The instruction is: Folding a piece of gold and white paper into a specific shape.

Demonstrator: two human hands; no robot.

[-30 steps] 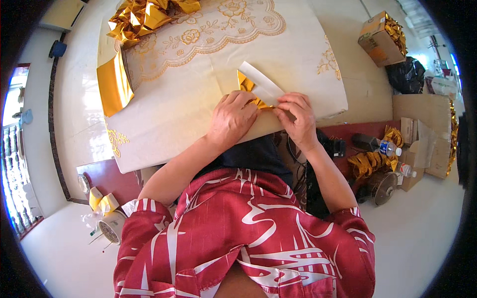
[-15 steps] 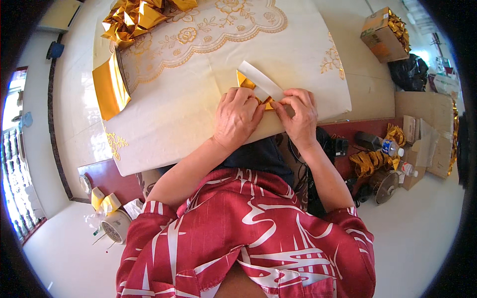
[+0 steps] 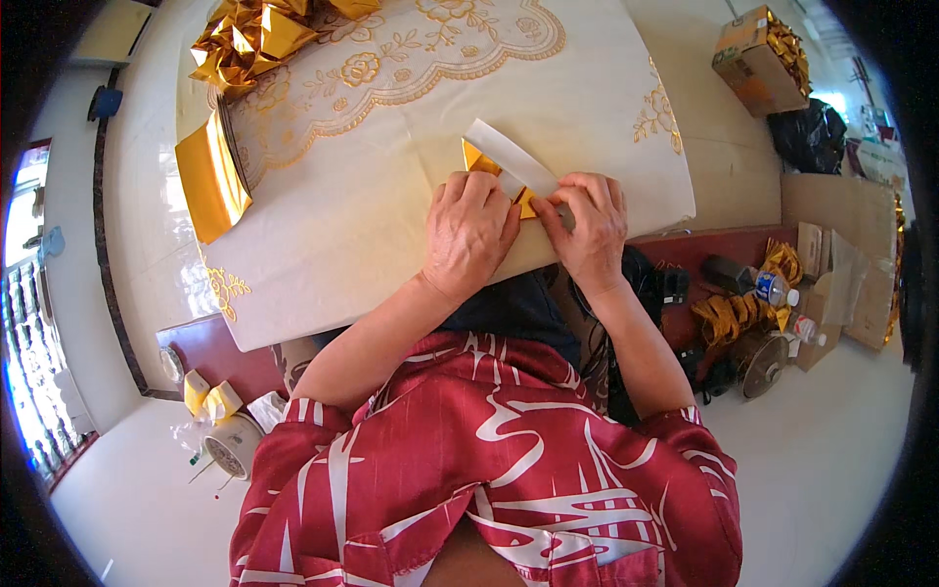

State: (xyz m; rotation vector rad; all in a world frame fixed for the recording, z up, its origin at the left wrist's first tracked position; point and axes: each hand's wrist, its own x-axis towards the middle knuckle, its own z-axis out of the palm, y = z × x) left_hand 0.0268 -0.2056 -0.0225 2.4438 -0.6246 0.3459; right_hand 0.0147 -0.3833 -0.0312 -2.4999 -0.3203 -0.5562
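Observation:
Close to the near edge of the cloth-covered table, a partly folded sheet of gold foil paper (image 3: pixel 513 154) lies between my hands. Its white back shows in a long strip slanting up to the left, with gold parts at the left and below. My left hand (image 3: pixel 469 231), fingers curled, pinches and presses the lower left of the sheet. With thumb and fingertips, my right hand (image 3: pixel 593 223) grips its lower right end. The fingers hide part of the folds. On the left of the table lies a stack of gold foil sheets (image 3: pixel 209 183), slightly curved.
A heap of folded gold foil pieces (image 3: pixel 256 41) sits at the far left of the table (image 3: pixel 372 235). To the right are a carton of gold pieces (image 3: pixel 758 61), a black bag (image 3: pixel 810 135) and plastic bottles (image 3: pixel 776 290). A white bin (image 3: pixel 233 445) stands at lower left.
Both hands keep their grip on the foil paper and barely move. The view has shifted slightly.

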